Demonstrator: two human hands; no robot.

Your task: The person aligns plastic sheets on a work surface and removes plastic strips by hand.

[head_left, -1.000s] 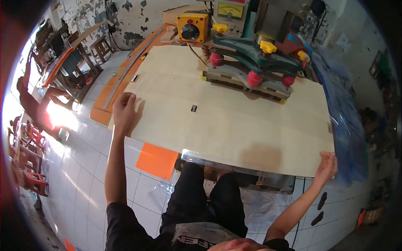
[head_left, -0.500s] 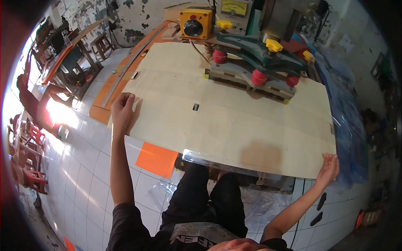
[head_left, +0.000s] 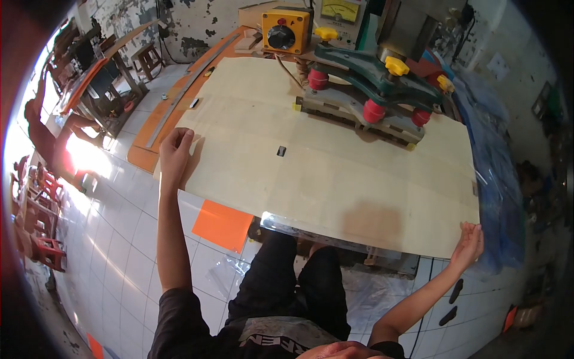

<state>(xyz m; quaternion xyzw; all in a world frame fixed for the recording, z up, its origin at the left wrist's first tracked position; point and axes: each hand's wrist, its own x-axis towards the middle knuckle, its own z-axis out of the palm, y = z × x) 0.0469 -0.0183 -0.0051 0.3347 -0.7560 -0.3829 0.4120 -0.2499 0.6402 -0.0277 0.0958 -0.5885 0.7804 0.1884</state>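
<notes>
A pale board [head_left: 239, 119] covers the worktable in front of me. Over its front edge lies a glossy clear plastic sheet [head_left: 299, 229], seen mainly by its glare. At the board's left side my left hand [head_left: 175, 149] is closed in a pinch, its shadow falling on the board. My right hand [head_left: 469, 244] pinches at the front right corner. Both hands appear to hold the sheet's edges, though the film is barely visible at the fingers. A small dark piece [head_left: 281, 151] lies mid-board, and another small marker [head_left: 194, 103] is near the left edge.
Above the board's back hangs a green press head [head_left: 359, 72] with red knobs and a metal bar. Behind stands a yellow control box [head_left: 286, 31]. An orange sheet [head_left: 222, 226] hangs at the front left. Blue plastic [head_left: 499, 197] drapes on the right. Another person [head_left: 45, 134] is far left.
The view has shifted slightly. Both hands keep nearly the same place and the same pinch; the board and press look unchanged.
</notes>
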